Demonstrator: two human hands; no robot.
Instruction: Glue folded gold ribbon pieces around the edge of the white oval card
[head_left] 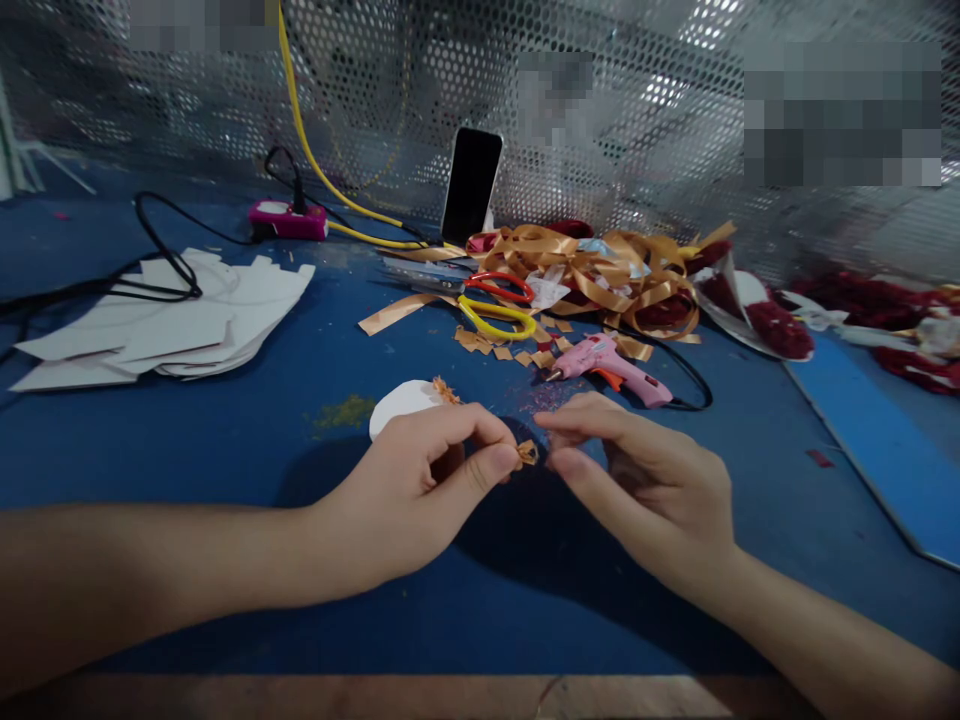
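Note:
Between the thumb and forefinger of my left hand (439,480) is a small folded piece of gold ribbon (528,453), its loose end pointing right. My right hand (645,480) hovers just beside it, thumb and fingertips apart with nothing visible between them. Behind my left hand lies a white paper disc (403,405), partly hidden, with a tuft of gold ribbon (445,390) at its edge. A pink glue gun (611,368) rests beyond my right hand, nozzle toward the left. Cut gold ribbon squares (480,343) are scattered near it.
Scissors (495,310) with red and yellow handles lie before a heap of gold ribbon (592,265). White card sheets (172,320) are stacked at left, near a pink power socket (289,220) and cables. A phone (472,185) leans on the perforated metal screen (405,90).

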